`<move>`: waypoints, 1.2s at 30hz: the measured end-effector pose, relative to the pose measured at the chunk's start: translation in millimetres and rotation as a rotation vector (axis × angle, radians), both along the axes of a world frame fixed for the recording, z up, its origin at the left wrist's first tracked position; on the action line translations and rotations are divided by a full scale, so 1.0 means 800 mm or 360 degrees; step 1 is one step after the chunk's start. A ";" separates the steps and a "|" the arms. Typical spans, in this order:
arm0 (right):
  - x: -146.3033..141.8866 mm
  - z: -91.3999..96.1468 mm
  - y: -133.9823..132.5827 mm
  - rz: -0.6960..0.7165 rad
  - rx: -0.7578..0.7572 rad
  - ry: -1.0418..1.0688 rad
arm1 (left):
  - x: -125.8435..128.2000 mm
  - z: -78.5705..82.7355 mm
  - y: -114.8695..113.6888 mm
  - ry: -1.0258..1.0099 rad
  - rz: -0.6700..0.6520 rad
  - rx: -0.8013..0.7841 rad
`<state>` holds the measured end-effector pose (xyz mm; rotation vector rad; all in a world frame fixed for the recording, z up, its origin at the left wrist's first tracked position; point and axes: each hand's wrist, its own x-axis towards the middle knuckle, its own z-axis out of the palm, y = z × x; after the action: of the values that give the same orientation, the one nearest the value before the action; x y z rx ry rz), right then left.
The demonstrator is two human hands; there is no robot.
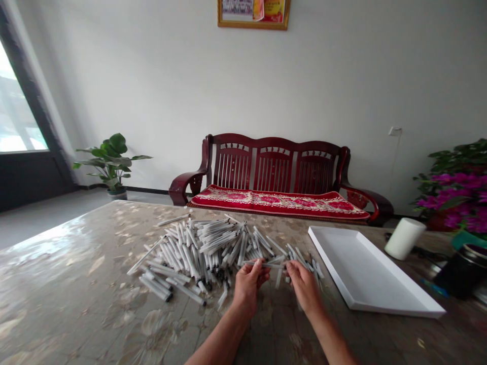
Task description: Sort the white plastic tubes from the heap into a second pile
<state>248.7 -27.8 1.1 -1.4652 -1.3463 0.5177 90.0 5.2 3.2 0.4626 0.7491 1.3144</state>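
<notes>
Location reads as a home living room: carved wooden settee (275, 165) with red patterned seat cover (281, 201), framed picture (253, 11) on plain wall (323, 76), potted plant (109, 161) standing on floor (34, 218), magenta flowers (458, 192) at right edge.

Pens (218, 237) on table (95, 299), tray (380, 274) right, bench (274, 165) behind

pens (218, 237): whitish, black-tipped; tray (384, 276): white; tablecloth (95, 304): grey-brown, floral; cushion (274, 201): red, floral

Slim tube (274, 266) part-hidden by left hand (248, 286). Beyond hand, picture frame (252, 26), top cropped. Far right of hand, flowers (462, 195) cropped.
</notes>
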 end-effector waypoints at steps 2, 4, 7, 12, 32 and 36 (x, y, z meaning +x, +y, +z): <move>0.000 0.000 0.001 0.0019 -0.0035 -0.0055 | 0.000 0.001 0.000 0.0013 -0.0006 0.0003; 0.000 0.001 0.001 0.0022 0.0016 -0.0075 | 0.000 0.001 0.000 0.0012 0.0004 0.0007; 0.000 0.002 0.000 0.0032 0.0049 -0.0020 | -0.001 0.002 0.001 -0.0007 0.0013 0.0003; 0.001 -0.004 0.001 0.0044 -0.0124 -0.0088 | 0.000 -0.001 0.001 0.0038 -0.0007 0.0023; 0.017 -0.006 0.006 -0.0220 0.0169 -0.0445 | -0.005 -0.011 0.011 0.0033 0.0186 -0.0026; 0.008 0.003 0.003 -0.0032 0.0107 -0.0247 | 0.000 -0.007 0.005 0.0050 0.0063 -0.0015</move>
<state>254.9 -25.6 3.7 -1.4859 -1.4545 0.3481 89.8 9.2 -2.5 0.4638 0.7937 1.3424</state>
